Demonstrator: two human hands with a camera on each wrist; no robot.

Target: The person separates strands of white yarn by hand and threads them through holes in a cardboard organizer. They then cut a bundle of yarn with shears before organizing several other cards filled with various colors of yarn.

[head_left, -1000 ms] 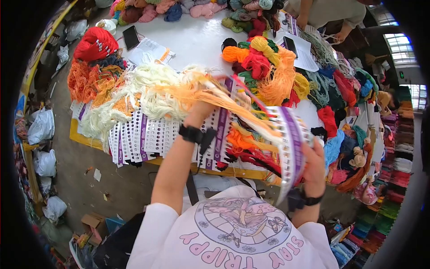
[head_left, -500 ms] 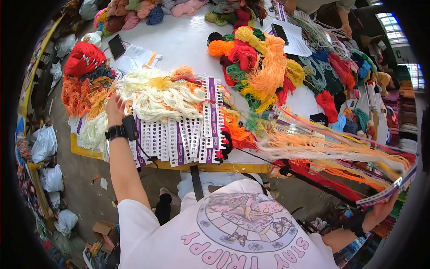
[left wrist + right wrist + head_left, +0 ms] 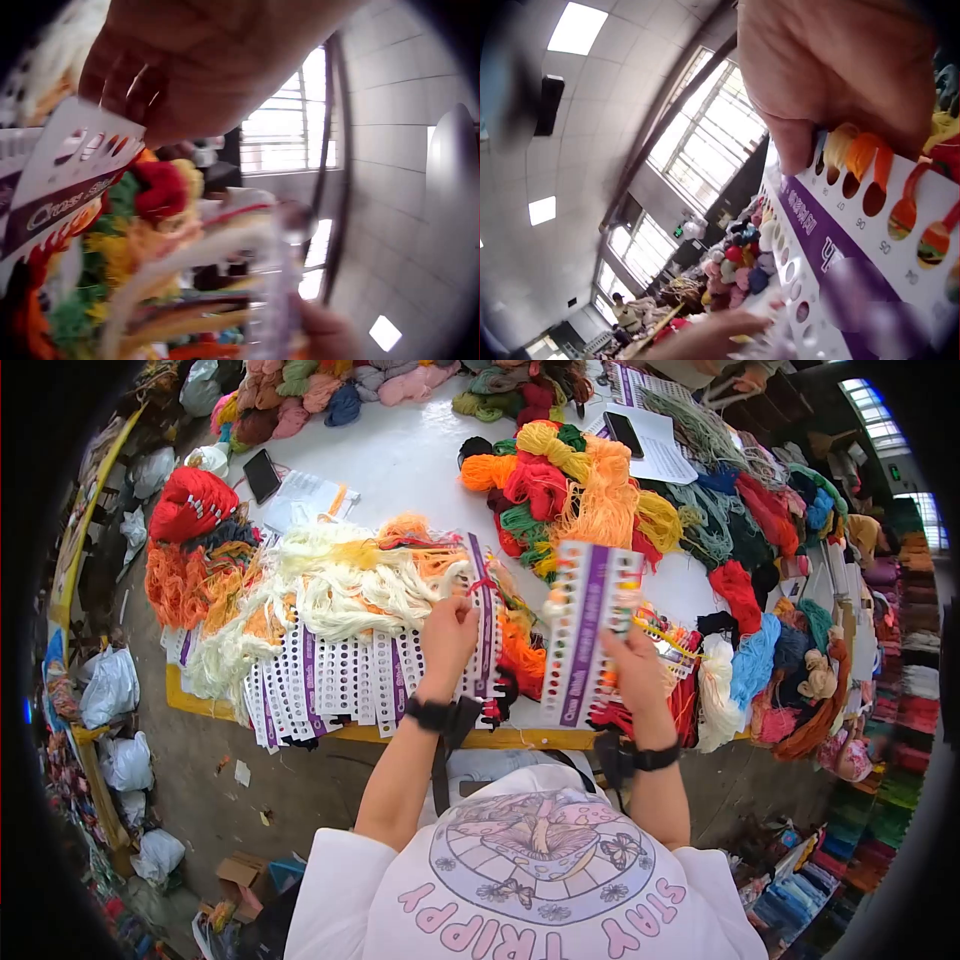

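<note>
My right hand [image 3: 640, 675] grips a white, purple-striped punched thread card [image 3: 590, 630] and holds it up over the table's front edge. Orange, cream and red strands are looped through its holes, as the right wrist view shows. To its left, my left hand [image 3: 449, 644] is beside another thread card [image 3: 483, 625], fingers bent near its edge. In the left wrist view that card [image 3: 71, 176] reaches the fingertips; I cannot tell whether they pinch it. Cream and orange thread [image 3: 350, 585] lies heaped over a row of similar cards [image 3: 320, 665] left of this hand.
Red, yellow, green and peach skeins [image 3: 570, 480] are piled behind the right hand. Phones [image 3: 262, 477] and papers [image 3: 300, 498] lie farther back on the white table [image 3: 400, 455]. More yarn covers the right end. Another person's hand [image 3: 752, 378] shows at the far right.
My right hand swung the card far out right, stretching its strands, then came back to the middle with it upright. My left hand went left over the cream thread, then returned right beside the end card.
</note>
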